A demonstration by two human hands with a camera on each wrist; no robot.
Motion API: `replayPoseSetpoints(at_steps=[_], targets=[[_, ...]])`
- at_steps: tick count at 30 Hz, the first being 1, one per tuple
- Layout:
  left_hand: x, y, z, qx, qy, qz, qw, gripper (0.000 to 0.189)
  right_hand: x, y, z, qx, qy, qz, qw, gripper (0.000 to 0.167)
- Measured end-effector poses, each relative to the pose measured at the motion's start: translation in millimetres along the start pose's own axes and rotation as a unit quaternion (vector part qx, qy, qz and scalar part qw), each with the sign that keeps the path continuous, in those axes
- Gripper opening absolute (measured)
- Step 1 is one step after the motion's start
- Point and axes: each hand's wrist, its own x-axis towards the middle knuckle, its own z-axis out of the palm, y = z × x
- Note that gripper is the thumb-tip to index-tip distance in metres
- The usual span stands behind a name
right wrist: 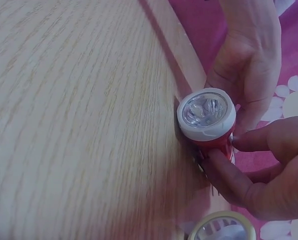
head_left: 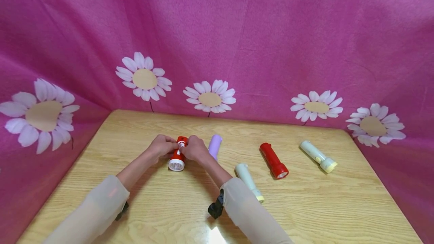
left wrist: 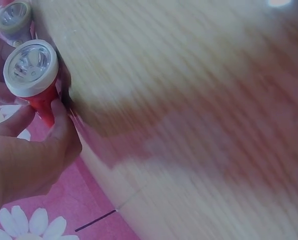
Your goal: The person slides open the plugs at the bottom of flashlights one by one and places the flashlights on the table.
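A red flashlight (head_left: 176, 157) with a white rim round its clear lens lies on the table, lens end toward me. My left hand (head_left: 162, 147) pinches its body from the left, thumb and finger on either side in the left wrist view. From the right, my right hand (head_left: 196, 149) grips the same body. In the right wrist view the white-rimmed head (right wrist: 206, 115) stands out in front of the fingers. Both hands partly cover the white print on the barrel. Just right of my right hand lies a purple flashlight (head_left: 215, 146), its near end hidden behind the forearm.
A pale green flashlight (head_left: 246, 178) with a yellow rim lies beside my right forearm. Farther right are an all-red flashlight (head_left: 272, 161) and another pale green one (head_left: 318, 156). A pink cloth (head_left: 257, 48) with daisies hangs behind and beside the wooden table (head_left: 332, 206).
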Motion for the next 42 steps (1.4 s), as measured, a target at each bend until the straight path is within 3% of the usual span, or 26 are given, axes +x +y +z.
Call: replayPoseSetpoints(at_steps=[9, 15, 23, 26, 31, 42], targets=[[3.1, 6.2, 1.6, 0.044, 0.032, 0.0, 0.9985, 0.027, 1.7, -1.8, -1.1, -0.007, 0.0, -0.009, 0.9999, 0.023], [4.8, 9.3, 0.8, 0.059, 0.036, -0.01, 0.9976, 0.024, 1.8, -2.4, -1.2, -0.013, 0.001, -0.011, 0.9998, 0.024], [1.1, 15.1, 1.4, 0.044, 0.024, -0.023, 0.9985, 0.025, 1.7, -1.8, -5.5, 0.005, -0.009, -0.008, 0.9999, 0.024], [-0.1, 14.8, 1.2, 0.045, 0.02, -0.023, 0.9985, 0.025, 0.0, -3.4, -12.2, 0.011, -0.011, -0.018, 0.9997, 0.024], [1.3, 11.9, 1.3, 0.053, 0.024, -0.018, 0.9982, 0.025, -5.7, -7.4, -31.5, -0.003, 0.001, -0.043, 0.9991, 0.043], [2.3, 11.9, 5.0, 0.098, 0.043, -0.005, 0.9943, 0.027, -12.6, 1.1, -61.8, 0.044, 0.01, -0.031, 0.9985, 0.041]])
